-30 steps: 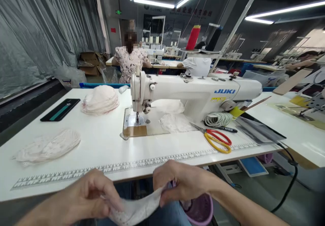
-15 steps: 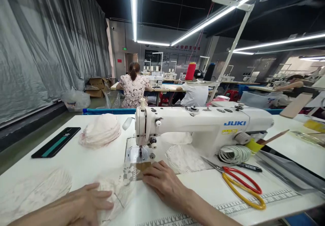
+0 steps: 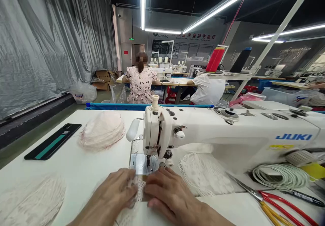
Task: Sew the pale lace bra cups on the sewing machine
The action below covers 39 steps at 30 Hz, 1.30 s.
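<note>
A strip of white lace fabric lies on the table just in front of the sewing machine's needle plate. My left hand has its fingers curled on the lace from the left side. From the right, my right hand presses its fingers together on the lace's edge, over a small brown patch. Both hands hide much of the fabric. The presser foot stands right beyond my fingertips, and the white sewing machine spans the table behind.
Cream fabric stacks lie at the back left and front left. A black case rests farther left. Under the machine arm is another lace piece. Scissors and a cord coil sit at right. People work at tables beyond.
My left hand has moved up and right, bringing the lace near the needle plate beside my right hand. The view has moved closer to the machine.
</note>
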Each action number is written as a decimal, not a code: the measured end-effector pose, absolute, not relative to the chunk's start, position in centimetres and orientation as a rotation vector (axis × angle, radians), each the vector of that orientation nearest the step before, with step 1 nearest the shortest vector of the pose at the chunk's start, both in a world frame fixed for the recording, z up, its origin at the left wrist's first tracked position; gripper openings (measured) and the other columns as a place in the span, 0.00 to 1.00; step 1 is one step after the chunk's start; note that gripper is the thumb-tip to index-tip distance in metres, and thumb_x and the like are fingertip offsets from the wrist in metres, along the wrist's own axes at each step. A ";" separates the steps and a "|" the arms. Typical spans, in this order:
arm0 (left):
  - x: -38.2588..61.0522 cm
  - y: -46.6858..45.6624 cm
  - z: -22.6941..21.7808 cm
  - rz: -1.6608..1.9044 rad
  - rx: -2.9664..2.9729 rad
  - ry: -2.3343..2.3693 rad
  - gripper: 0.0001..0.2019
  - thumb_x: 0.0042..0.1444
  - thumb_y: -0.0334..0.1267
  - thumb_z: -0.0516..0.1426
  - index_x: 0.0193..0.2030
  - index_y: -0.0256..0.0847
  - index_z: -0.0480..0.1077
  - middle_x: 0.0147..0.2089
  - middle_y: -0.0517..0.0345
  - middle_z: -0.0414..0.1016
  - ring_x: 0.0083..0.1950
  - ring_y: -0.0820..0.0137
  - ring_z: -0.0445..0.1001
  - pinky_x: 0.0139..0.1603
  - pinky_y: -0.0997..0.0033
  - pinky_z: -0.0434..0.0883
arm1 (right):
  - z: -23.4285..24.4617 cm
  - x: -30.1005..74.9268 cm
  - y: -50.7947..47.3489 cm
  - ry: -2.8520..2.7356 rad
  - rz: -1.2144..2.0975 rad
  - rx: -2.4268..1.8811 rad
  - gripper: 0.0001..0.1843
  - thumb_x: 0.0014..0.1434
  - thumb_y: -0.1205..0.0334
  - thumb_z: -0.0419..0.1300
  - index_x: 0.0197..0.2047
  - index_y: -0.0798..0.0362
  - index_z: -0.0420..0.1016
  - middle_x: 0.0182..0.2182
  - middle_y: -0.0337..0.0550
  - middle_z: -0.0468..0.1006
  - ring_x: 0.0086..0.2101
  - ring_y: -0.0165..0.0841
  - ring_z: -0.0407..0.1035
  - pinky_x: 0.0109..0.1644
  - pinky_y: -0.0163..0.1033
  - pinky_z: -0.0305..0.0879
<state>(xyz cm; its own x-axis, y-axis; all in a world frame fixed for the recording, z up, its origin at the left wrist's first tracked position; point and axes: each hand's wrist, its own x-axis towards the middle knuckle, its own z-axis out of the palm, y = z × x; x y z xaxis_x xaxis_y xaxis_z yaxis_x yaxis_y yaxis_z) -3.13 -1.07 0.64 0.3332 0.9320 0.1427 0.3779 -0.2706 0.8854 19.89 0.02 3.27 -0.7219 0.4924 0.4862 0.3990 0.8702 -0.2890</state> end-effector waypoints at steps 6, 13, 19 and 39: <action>-1.8 -0.7 1.1 0.826 2.045 1.200 0.07 0.54 0.35 0.55 0.34 0.48 0.75 0.55 0.56 0.70 0.55 0.56 0.64 0.51 0.66 0.62 | 2.2 21.0 -0.1 -2.452 0.288 -0.703 0.18 0.67 0.54 0.45 0.38 0.54 0.71 0.36 0.46 0.74 0.34 0.34 0.65 0.38 0.40 0.61; -0.8 2.2 4.2 0.233 2.276 1.376 0.12 0.44 0.25 0.53 0.33 0.43 0.71 0.35 0.57 0.70 0.39 0.63 0.67 0.39 0.68 0.59 | 1.8 20.8 0.4 -2.312 0.415 -0.878 0.15 0.67 0.55 0.48 0.36 0.54 0.70 0.35 0.45 0.75 0.33 0.33 0.68 0.37 0.37 0.63; -0.2 1.4 5.8 0.298 2.080 1.369 0.03 0.47 0.30 0.55 0.27 0.42 0.67 0.35 0.60 0.70 0.40 0.63 0.65 0.39 0.69 0.59 | 0.5 19.3 0.1 -2.195 0.514 -0.909 0.27 0.52 0.37 0.58 0.37 0.55 0.69 0.34 0.46 0.74 0.33 0.36 0.68 0.36 0.38 0.63; -0.8 2.4 3.3 0.345 1.528 1.230 0.10 0.41 0.39 0.63 0.22 0.38 0.66 0.20 0.68 0.60 0.25 0.74 0.58 0.25 0.76 0.52 | 2.3 19.0 -0.8 -2.031 1.031 -1.181 0.13 0.49 0.72 0.57 0.40 0.54 0.65 0.32 0.40 0.71 0.30 0.31 0.64 0.33 0.34 0.61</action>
